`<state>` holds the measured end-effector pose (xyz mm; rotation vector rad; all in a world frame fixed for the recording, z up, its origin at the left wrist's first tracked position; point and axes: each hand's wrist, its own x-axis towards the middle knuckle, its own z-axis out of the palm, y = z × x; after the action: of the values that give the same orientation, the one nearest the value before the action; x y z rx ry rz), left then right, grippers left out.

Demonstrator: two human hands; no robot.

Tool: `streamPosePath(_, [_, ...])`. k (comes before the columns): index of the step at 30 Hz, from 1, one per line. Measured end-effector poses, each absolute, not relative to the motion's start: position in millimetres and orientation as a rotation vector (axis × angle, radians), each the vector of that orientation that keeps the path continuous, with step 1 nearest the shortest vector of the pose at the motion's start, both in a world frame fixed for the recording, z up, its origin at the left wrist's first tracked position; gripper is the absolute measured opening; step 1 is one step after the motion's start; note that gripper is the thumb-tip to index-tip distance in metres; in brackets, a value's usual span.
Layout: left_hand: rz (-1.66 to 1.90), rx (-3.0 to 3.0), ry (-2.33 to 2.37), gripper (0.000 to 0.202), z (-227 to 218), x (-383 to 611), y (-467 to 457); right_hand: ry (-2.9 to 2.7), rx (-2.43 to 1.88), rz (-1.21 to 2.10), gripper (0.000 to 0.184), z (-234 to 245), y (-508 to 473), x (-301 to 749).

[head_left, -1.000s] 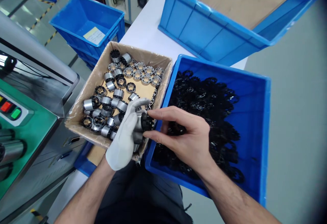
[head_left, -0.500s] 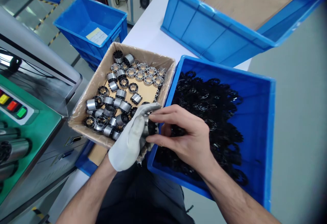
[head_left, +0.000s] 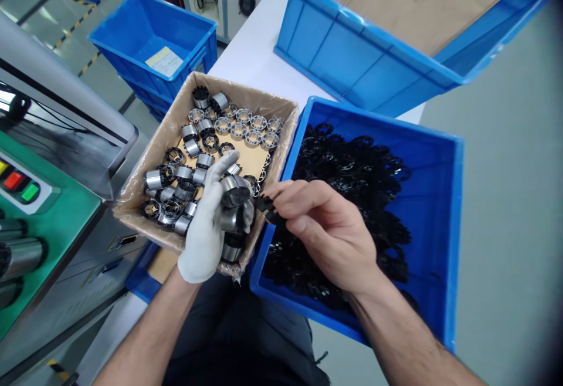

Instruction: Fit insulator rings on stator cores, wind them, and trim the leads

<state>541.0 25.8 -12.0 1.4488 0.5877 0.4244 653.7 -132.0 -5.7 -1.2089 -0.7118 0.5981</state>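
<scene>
My left hand (head_left: pixel 204 227), in a white glove, is closed around a stack of silver metal cylinders (head_left: pixel 233 198), held over the near right corner of a cardboard box (head_left: pixel 141 180). Its forefinger is stretched out. My bare right hand (head_left: pixel 328 227) pinches a black plastic ring (head_left: pixel 265 203) between thumb and fingertips, just right of the top cylinder and a little apart from it. The box holds several loose silver cylinders (head_left: pixel 200 151). Under my right hand a blue bin (head_left: pixel 440 210) is filled with black plastic rings (head_left: pixel 352 180).
A large blue crate (head_left: pixel 352 51) with a cardboard sheet stands on the white table at the back. Another blue bin (head_left: pixel 145 40) with a paper label sits lower at the left. A green machine panel (head_left: pixel 26 192) with coloured buttons is at the far left.
My right hand has drawn back from the cylinder's end with a black ring in its fingertips. My left hand has turned and lifted the stack slightly to the left.
</scene>
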Motion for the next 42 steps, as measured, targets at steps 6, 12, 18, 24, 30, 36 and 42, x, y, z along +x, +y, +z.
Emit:
streamPosePath(6, [0.432,1.464,0.561,0.056,-22,536,22,-0.675,-1.281,0.499,0.011,-6,-130,652])
streamPosePath(12, [0.428,1.472,0.48,0.05,-28,533,18,-0.808,-1.477,0.384,0.033,-10,-129,646])
streamPosePath(18, [0.425,1.577,0.484,0.053,-21,535,20,-0.846,-1.498,0.322,0.025,-7,-126,649])
streamPosePath(24, [0.403,1.557,0.487,0.054,-20,537,18,-0.927,-1.498,0.316,0.042,-7,-127,651])
streamPosePath(30, [0.408,1.541,0.559,0.053,-18,541,18,-0.872,-1.53,0.288,0.04,-13,-130,646])
streamPosePath(36, [0.403,1.575,0.603,0.054,-16,538,19,-0.85,-1.595,0.252,0.023,-10,-130,651])
streamPosePath(42, [0.394,1.538,0.484,0.053,-19,540,18,-0.962,-1.606,0.291,0.015,-8,-127,655])
